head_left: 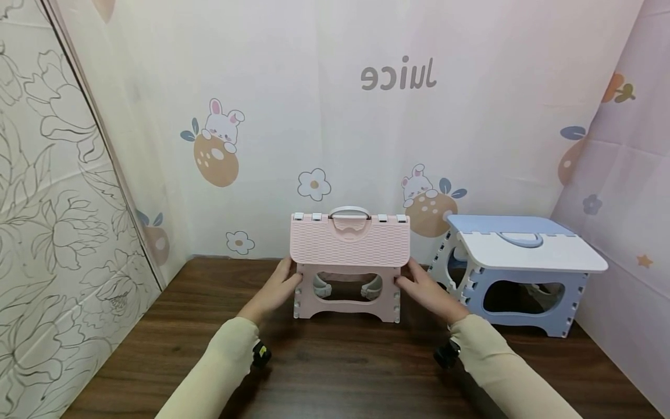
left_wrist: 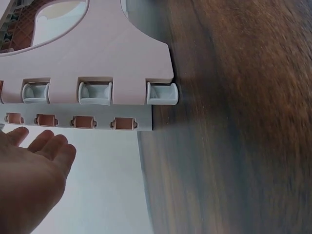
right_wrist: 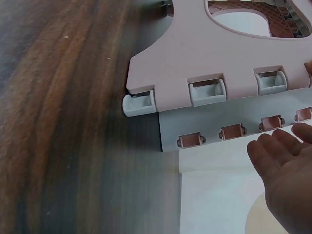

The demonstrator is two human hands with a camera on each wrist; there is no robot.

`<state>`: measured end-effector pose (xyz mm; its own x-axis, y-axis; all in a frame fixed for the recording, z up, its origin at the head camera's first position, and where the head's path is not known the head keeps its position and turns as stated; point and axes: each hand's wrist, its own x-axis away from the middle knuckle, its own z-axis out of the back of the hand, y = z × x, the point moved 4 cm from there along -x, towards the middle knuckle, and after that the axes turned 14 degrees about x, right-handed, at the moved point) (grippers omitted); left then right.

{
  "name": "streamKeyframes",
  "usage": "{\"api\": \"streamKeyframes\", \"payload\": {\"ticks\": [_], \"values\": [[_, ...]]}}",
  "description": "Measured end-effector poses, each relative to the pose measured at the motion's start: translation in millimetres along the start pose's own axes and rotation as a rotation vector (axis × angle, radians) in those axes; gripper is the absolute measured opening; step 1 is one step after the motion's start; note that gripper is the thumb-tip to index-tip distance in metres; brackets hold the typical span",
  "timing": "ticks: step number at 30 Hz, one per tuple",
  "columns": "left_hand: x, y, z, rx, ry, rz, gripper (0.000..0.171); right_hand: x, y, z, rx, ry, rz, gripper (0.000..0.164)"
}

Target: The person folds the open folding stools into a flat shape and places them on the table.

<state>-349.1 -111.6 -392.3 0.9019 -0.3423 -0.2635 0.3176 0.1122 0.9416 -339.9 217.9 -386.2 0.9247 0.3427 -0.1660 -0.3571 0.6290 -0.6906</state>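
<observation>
A pink folding stool (head_left: 349,241) stands on the table, its front seat half sloping down and a white carry handle at the top ridge. My left hand (head_left: 274,291) holds its left side, with the thumb at the front leg panel and the fingers along the side. On the opposite side, my right hand (head_left: 428,294) holds it in the same manner. The left wrist view shows the fingers of the left hand (left_wrist: 36,170) by the side panel's edge. Fingers of the right hand (right_wrist: 287,165) lie by the matching edge in the right wrist view.
To the right stands a blue and white folding stool (head_left: 534,250), unfolded, with its top flat. Both stools are on a dark wooden table (head_left: 335,366). Behind them hangs a curtain (head_left: 282,116) printed with rabbits and fruit; a flower-patterned panel (head_left: 57,221) borders the left.
</observation>
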Motion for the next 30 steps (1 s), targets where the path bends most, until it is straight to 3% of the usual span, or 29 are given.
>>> {"api": "streamKeyframes", "payload": {"ticks": [9,18,30], "values": [[-3.3,-1.1,-2.1,0.049,-0.038,-0.003,0.065,-3.0,3.1,-1.9,-0.065,-0.009,-0.076,0.075],[-4.2,0.9,-3.0,0.099,-0.06,-0.013,0.069,-3.0,5.2,-2.3,-0.072,-0.014,-0.079,0.078],[-4.3,-0.4,-2.5,0.065,-0.032,-0.018,0.07,-1.9,5.4,-2.4,-0.064,0.008,-0.059,0.076]]}}
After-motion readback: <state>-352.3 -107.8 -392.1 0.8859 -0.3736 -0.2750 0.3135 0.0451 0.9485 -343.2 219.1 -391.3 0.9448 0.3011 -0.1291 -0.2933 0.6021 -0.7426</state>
